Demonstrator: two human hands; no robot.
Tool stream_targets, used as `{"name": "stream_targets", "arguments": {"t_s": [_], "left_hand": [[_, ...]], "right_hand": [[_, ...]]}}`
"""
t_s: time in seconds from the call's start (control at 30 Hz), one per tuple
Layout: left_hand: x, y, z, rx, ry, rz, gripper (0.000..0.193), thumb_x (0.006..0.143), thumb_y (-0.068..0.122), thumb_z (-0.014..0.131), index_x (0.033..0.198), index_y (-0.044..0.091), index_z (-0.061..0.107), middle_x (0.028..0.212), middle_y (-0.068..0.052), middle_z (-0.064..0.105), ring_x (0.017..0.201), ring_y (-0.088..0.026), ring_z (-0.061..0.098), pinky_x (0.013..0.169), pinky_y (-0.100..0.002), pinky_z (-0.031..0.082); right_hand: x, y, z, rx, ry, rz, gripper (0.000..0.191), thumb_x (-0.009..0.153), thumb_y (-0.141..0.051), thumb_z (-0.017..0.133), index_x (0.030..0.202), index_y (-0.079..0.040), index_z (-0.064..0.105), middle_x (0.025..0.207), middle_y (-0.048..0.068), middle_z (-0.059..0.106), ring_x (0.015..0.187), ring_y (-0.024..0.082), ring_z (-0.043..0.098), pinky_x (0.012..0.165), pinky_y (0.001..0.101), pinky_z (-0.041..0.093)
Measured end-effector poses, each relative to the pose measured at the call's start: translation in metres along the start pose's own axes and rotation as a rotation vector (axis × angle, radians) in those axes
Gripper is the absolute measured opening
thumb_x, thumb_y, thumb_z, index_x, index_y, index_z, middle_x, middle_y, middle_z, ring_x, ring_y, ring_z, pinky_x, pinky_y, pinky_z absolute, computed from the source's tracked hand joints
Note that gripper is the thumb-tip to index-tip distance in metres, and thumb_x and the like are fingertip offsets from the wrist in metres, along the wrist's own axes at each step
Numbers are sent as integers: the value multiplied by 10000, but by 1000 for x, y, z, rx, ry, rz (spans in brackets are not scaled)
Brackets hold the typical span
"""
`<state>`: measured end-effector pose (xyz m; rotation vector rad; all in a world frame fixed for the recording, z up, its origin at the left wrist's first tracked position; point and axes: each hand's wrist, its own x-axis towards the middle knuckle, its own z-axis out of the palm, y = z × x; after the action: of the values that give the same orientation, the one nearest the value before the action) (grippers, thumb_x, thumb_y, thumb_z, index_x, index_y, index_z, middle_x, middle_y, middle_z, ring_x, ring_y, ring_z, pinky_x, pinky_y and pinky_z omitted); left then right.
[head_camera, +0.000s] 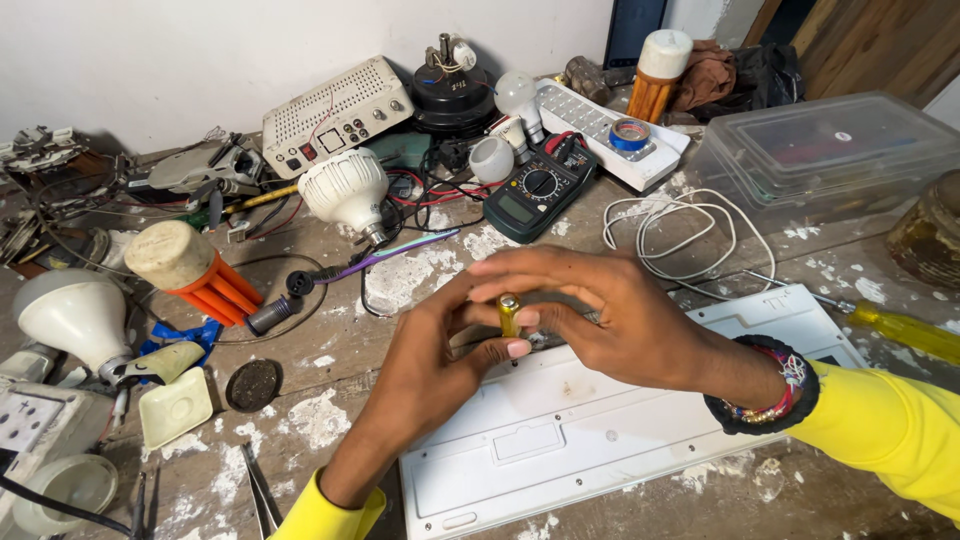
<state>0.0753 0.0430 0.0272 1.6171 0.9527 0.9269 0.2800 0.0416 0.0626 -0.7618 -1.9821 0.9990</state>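
Note:
A small yellow cylindrical battery (509, 314) stands upright between the fingertips of both my hands. My left hand (430, 370) pinches it from the left and below, thumb at its base. My right hand (600, 310) reaches across from the right, its fingers curled over the battery's top. Both hands hover just above a white keyboard (560, 440) that lies face down on the workbench, with its flat back and a small rectangular cover showing. My right wrist wears a dark beaded bracelet (765, 385), and both sleeves are yellow.
The paint-stained bench is crowded: a multimeter (538, 190), white LED bulbs (345, 190), an orange-finned bulb (195, 270), a white perforated box (335, 115), a coiled white cable (670, 235), clear plastic boxes (830, 150), a yellow-handled screwdriver (900, 328), tweezers (262, 495).

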Motion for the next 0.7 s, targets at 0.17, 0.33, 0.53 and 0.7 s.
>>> {"name": "stream_targets", "arguments": {"t_s": [0.17, 0.33, 0.53, 0.7], "left_hand": [[0, 5, 3, 120, 119, 21, 621, 681, 98, 892, 1244, 71, 633, 906, -60, 802, 933, -142, 779, 864, -325, 628], [-1, 1, 8, 232, 143, 102, 580, 659, 175, 955, 1152, 56, 674, 927, -72, 807, 892, -156, 800, 804, -339, 637], [-5, -7, 2, 79, 15, 184, 518, 821, 69, 842, 1292, 22, 630, 1095, -87, 804, 1093, -175, 762, 960, -361, 600], [-2, -1, 7, 99, 149, 63, 570, 712, 56, 852, 1244, 40, 646, 1023, -52, 799, 989, -144, 782, 861, -338, 659]], "right_hand": [[-1, 0, -1, -290, -5, -211, 361, 858, -59, 792, 1212, -104, 737, 1249, 85, 703, 1135, 174, 706, 959, 310, 591], [2, 7, 0, -333, 32, -100, 348, 802, -94, 851, 1138, -168, 803, 990, 62, 739, 901, 150, 724, 805, 275, 599], [1, 4, -3, -288, 16, -118, 383, 899, -34, 742, 1271, -121, 714, 1138, 55, 789, 1068, 142, 758, 944, 301, 602], [0, 5, 0, -319, 15, -199, 471, 775, -109, 856, 1231, -133, 744, 1152, 117, 725, 991, 164, 726, 858, 298, 622]]}}
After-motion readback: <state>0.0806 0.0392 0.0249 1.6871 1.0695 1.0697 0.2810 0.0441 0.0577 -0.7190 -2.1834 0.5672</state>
